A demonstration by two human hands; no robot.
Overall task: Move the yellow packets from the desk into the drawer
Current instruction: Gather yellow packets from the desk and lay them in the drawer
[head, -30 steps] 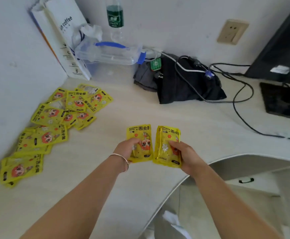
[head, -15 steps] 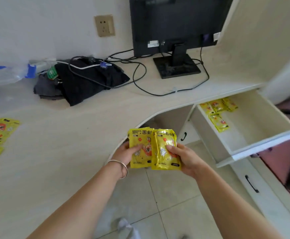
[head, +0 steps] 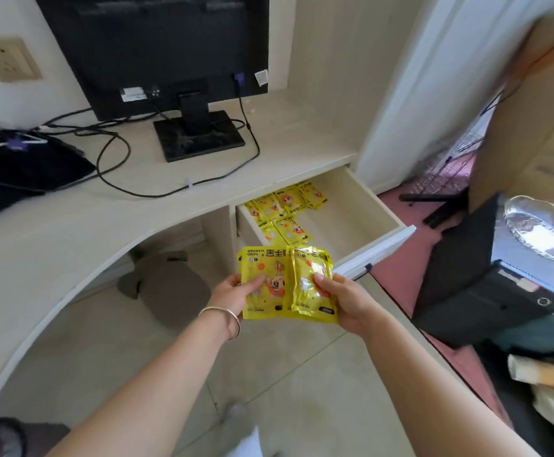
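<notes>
My left hand point(head: 232, 291) grips one yellow hand-warmer packet point(head: 262, 278) by its left edge. In my right hand point(head: 345, 298) is a second yellow packet point(head: 308, 285), which overlaps the first one's right side. Both packets hang in the air over the floor, just in front of the open drawer point(head: 361, 206). Several yellow packets point(head: 282, 209) lie in the drawer's back left part. The pile of packets on the desk is out of view.
A black monitor point(head: 157, 47) stands on the pale desk point(head: 54, 232) with cables running left to a dark bag point(head: 22, 169). A black computer case point(head: 486, 285) and clutter stand at the right on the floor. A grey seat point(head: 170, 291) sits under the desk.
The view has swung right, away from the packet pile. Both hands carried their packets off the desk toward the open drawer, and the two packets came together and overlap.
</notes>
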